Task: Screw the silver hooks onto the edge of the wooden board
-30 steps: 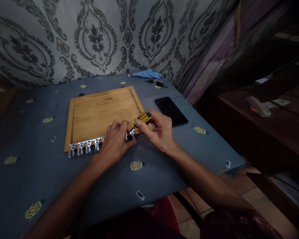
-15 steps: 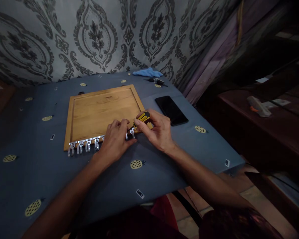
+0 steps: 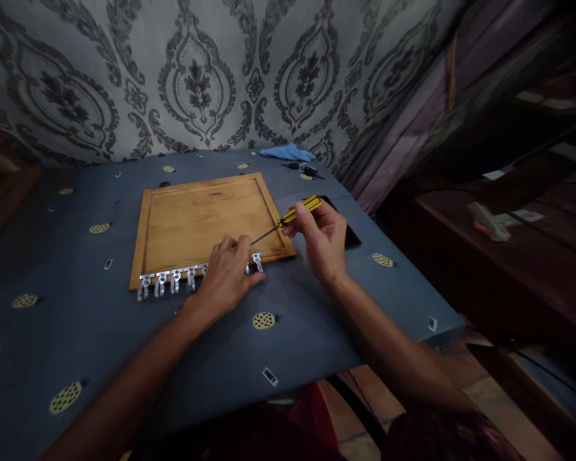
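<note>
A wooden board [image 3: 201,221] lies flat on a blue cloth-covered table [image 3: 125,346]. Along its near edge runs a metal hook rail [image 3: 173,280] with several silver hooks. My left hand [image 3: 228,275] rests on the rail near its right end, fingers curled and pressed down on it. My right hand [image 3: 324,240] is raised just right of the board and grips a yellow and black screwdriver [image 3: 292,216]. The screwdriver's shaft slants down left toward the board's near right corner, its tip close above my left fingers.
A black phone [image 3: 348,234] lies right of the board, partly behind my right hand. A blue cloth [image 3: 285,152] and keys [image 3: 304,168] sit at the table's far right corner. Patterned wallpaper stands behind. Dark wooden furniture [image 3: 509,256] stands beyond the table's right edge.
My right hand has lifted and drawn back to the right with the screwdriver, showing its shaft. My left hand stays on the rail.
</note>
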Demonstrator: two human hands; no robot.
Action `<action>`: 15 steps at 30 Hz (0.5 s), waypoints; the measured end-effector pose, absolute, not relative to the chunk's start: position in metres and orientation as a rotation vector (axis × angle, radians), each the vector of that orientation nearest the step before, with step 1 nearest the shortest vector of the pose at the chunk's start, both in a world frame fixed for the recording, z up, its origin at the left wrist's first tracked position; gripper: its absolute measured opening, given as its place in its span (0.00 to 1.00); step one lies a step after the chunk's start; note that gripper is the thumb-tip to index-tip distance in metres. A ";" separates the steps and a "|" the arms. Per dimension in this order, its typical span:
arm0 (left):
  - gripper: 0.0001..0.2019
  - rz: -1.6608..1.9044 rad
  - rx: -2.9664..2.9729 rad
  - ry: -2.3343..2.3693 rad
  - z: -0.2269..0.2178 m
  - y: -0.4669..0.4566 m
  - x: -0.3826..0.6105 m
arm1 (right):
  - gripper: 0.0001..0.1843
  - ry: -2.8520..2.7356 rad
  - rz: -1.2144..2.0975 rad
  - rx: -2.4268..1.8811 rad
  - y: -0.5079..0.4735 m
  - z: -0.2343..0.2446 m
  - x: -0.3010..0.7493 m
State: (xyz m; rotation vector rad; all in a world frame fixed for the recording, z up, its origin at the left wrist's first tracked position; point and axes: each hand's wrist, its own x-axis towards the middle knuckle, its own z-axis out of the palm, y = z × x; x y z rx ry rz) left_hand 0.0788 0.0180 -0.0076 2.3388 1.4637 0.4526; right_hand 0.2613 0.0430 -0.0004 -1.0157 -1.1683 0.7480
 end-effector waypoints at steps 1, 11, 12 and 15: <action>0.23 0.469 2.345 1.453 -0.009 0.018 0.079 | 0.21 -1.137 0.783 -1.006 0.047 -0.005 0.262; 0.30 0.544 2.348 1.438 -0.017 0.021 0.080 | 0.17 -1.021 0.786 -1.086 0.062 -0.016 0.271; 0.30 0.545 2.350 1.437 -0.017 0.022 0.080 | 0.17 -1.041 0.772 -1.089 0.060 -0.016 0.271; 0.30 0.535 2.347 1.454 -0.016 0.022 0.080 | 0.18 -1.155 0.793 -1.114 0.052 -0.014 0.266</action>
